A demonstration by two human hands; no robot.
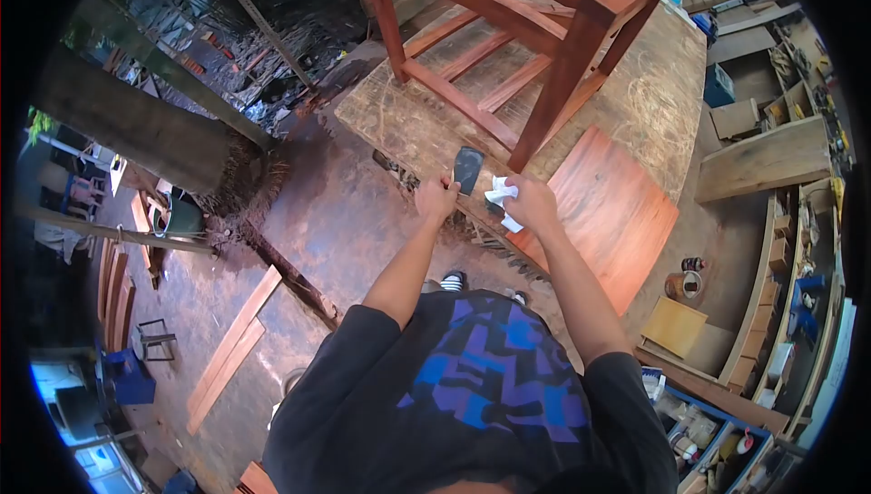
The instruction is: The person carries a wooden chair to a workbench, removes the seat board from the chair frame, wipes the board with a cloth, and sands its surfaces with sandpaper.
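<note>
My left hand (436,198) is closed on the edge of a dark, flat rectangular piece (468,169), held over the near edge of the worktable (363,111). Just to its right, my right hand (532,204) grips a crumpled white cloth or paper (500,193). A reddish wooden chair frame (567,86) stands on the table beyond my hands, one corner close above the white piece. Beside my right forearm lies a flat reddish wooden panel (612,204) on the table.
Long wooden strips (234,349) lie on the floor at the left. A thick post (136,122) stands at upper left. Shelving with wood offcuts (767,163) lines the right side. A can (692,284) and a yellowish board (673,326) are at lower right.
</note>
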